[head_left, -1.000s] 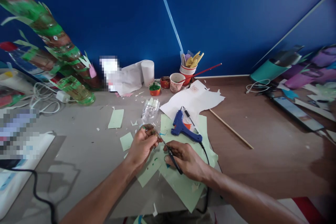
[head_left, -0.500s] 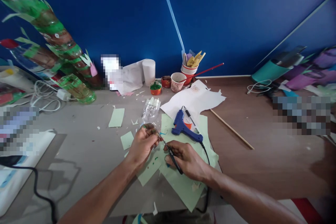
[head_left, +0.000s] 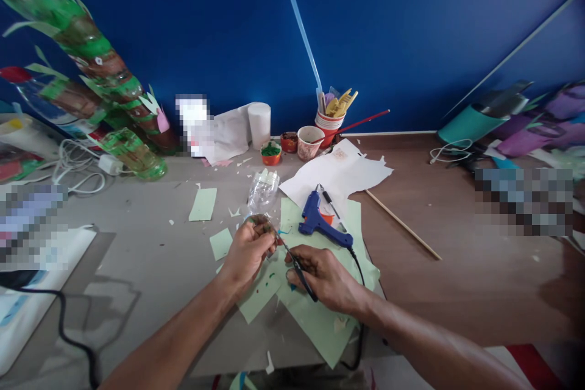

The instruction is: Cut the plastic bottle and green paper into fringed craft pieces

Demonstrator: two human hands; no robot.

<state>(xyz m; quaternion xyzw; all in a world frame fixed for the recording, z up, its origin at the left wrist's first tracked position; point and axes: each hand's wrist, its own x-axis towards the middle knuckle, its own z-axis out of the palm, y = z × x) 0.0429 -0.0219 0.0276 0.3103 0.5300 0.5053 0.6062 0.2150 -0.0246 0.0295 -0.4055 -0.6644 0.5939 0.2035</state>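
Observation:
My right hand (head_left: 322, 277) is closed around the black handle of a pair of scissors (head_left: 301, 276), their thin metal blades pointing up and left. The tips reach the fingertips of my left hand (head_left: 251, 250), which is closed in a pinch. What it pinches is mostly hidden; a small reddish bit shows at the fingertips. Paint stains mark the fingers. Under both hands lie sheets of pale green paper (head_left: 320, 323). Just beyond my right hand, a blue glue gun (head_left: 322, 222) rests on the paper beside a black pen (head_left: 331, 204).
A clear plastic bottle piece (head_left: 264, 191) lies ahead of my left hand. Behind stand paint pots (head_left: 271, 154), paper cups (head_left: 309, 143) and a white roll (head_left: 259, 126). A wooden stick (head_left: 404, 225) lies at right. A painted bottle structure (head_left: 105, 67) leans at left.

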